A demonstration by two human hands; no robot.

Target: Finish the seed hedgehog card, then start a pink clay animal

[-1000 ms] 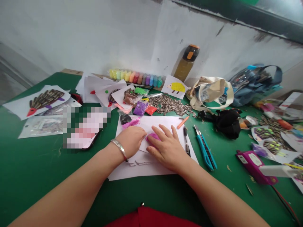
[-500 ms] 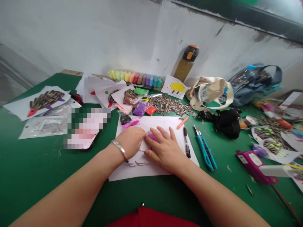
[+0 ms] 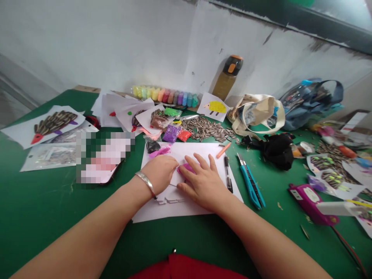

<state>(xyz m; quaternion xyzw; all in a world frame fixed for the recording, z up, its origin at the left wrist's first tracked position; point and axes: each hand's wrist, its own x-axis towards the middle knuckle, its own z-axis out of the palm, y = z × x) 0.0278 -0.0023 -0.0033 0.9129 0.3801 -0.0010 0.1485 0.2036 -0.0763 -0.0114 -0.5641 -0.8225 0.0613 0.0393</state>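
A white sheet of paper (image 3: 200, 151) lies on the green table (image 3: 43, 209) in front of me. On it sits a flat lump of pink-purple clay (image 3: 186, 167). My right hand (image 3: 203, 182) lies flat over the clay with its fingers stretched out, pressing on it. My left hand (image 3: 159, 172), with a silver bangle on the wrist, is curled in a loose fist on the paper, touching the clay's left edge; nothing shows in its grip.
A black pen (image 3: 227, 173) and a teal utility knife (image 3: 250, 186) lie right of the paper. Behind are clay bags (image 3: 171, 133), a heap of sunflower seeds (image 3: 206, 130), a row of coloured clay pots (image 3: 165, 95), a bottle (image 3: 228, 77), bags and a purple glue gun (image 3: 310, 197).
My right hand's fingers have shifted slightly over the clay; the view has drifted a little. Both hands stay on the paper.
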